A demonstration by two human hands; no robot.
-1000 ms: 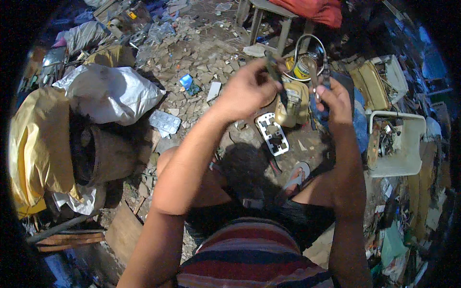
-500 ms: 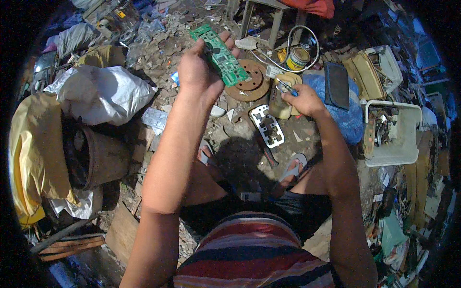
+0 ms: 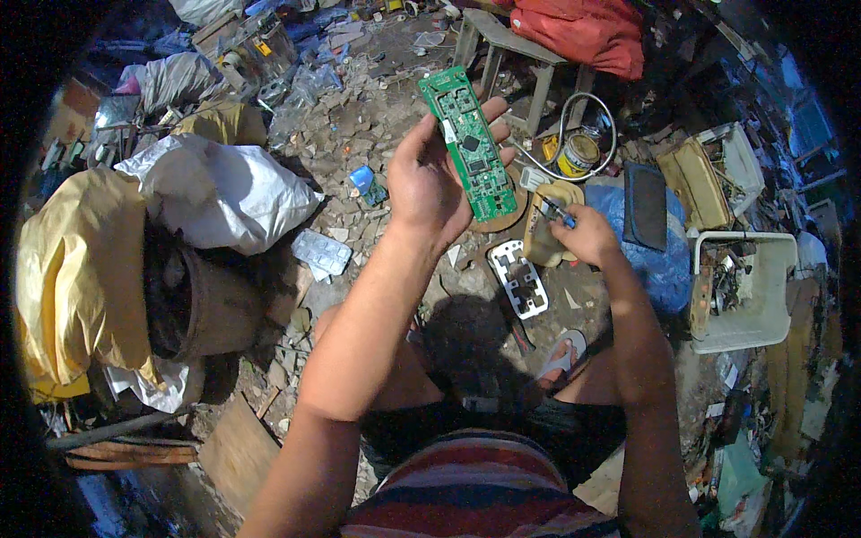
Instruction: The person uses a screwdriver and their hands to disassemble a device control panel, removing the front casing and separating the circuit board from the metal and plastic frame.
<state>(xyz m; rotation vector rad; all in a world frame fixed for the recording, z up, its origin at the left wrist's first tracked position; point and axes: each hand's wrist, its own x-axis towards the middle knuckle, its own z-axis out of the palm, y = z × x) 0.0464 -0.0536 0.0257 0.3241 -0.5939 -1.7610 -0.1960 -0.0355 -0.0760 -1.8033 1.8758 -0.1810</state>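
Observation:
A long green circuit board point(image 3: 473, 152) with dark chips rests in my left hand point(image 3: 423, 188), raised over the ground. My thumb lies along one edge, and the fingertips show past the other. Lower and to the right, my right hand point(image 3: 587, 235) is closed on small blue-handled pliers point(image 3: 558, 212), their jaws pointing up and left. Just under the pliers is a yellowish plastic piece point(image 3: 541, 240). A white plastic frame point(image 3: 522, 282) with cut-outs lies nearer to me. The board partly hides a rusty round disc point(image 3: 511, 220).
At right are a blue bag point(image 3: 628, 273) with a dark pouch point(image 3: 644, 206) on it and a whitish bin point(image 3: 762, 314) holding scrap. A yellow can point(image 3: 577, 155) stands near a wooden stool point(image 3: 511, 38). White sacks point(image 3: 242, 197) and a tipped basket point(image 3: 224, 305) lie left.
My left hand has turned the circuit board more upright and flatter to view. The view has shifted, so the ground things appear lower and further right. The right hand still grips the pliers.

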